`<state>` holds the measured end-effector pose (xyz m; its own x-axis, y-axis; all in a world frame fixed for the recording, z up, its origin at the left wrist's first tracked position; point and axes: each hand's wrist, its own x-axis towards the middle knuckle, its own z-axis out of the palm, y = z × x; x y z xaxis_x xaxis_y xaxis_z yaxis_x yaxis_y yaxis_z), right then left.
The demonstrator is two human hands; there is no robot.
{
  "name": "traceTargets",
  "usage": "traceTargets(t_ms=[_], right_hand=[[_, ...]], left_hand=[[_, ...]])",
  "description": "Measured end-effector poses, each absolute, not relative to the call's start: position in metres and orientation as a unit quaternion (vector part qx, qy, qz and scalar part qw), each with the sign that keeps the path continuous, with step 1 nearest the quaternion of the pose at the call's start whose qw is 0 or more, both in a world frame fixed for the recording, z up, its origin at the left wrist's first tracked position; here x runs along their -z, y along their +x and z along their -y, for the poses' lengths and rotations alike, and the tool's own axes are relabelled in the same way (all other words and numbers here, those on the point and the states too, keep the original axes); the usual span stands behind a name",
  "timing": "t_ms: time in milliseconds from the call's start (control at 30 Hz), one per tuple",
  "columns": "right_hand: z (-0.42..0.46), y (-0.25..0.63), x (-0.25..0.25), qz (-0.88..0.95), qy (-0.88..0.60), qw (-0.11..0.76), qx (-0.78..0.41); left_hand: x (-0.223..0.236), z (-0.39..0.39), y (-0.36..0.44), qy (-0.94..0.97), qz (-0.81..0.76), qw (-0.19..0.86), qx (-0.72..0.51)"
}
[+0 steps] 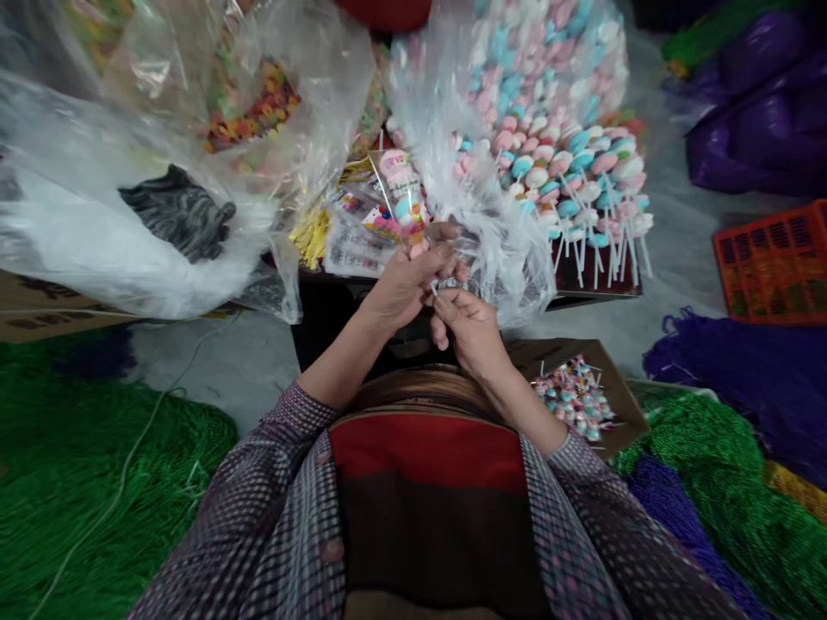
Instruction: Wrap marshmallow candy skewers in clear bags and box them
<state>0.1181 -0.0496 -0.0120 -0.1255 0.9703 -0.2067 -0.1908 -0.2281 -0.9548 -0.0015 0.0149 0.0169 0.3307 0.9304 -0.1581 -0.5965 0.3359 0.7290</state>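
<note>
My left hand (404,280) and right hand (469,331) grip a light, crinkly wrapped lollipop (404,194); best pinched at its stiff stick.

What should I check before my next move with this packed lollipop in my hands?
1. Left hand grips the packed lollipop: ok.
2. Right hand pinches the stick end: ok.
3. Wrapper closed at the bottom: cannot tell, the fingers cover it.
4. Heap of loose lollipops close ahead on the right: ok.
5. Box of small sweets beside the right forearm: ok.
6. Stack of printed wrappers just beyond the left hand: ok.
</note>
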Motion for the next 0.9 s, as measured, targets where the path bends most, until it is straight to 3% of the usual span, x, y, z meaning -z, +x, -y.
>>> traceTargets(t_ms=[267, 500, 700, 900], right_hand=[[0.043, 0.126, 0.01, 0.484, -0.538, 0.459, -0.516], [0.037, 0.121, 0.002, 0.428, -0.472, 0.378, -0.672], [0.038, 0.111, 0.009, 0.402, -0.496, 0.421, -0.644], [0.029, 0.102, 0.019, 0.366, -0.512, 0.41, -0.66]], left_hand=[[-0.032, -0.035, -0.022, 0.185, -0.335, 0.683, -0.622], [-0.027, -0.031, -0.009, 0.156, -0.357, 0.717, -0.578], [-0.022, -0.023, -0.004, 0.164, -0.343, 0.733, -0.564], [-0.013, -0.018, 0.001, 0.212, -0.355, 0.722, -0.555]])
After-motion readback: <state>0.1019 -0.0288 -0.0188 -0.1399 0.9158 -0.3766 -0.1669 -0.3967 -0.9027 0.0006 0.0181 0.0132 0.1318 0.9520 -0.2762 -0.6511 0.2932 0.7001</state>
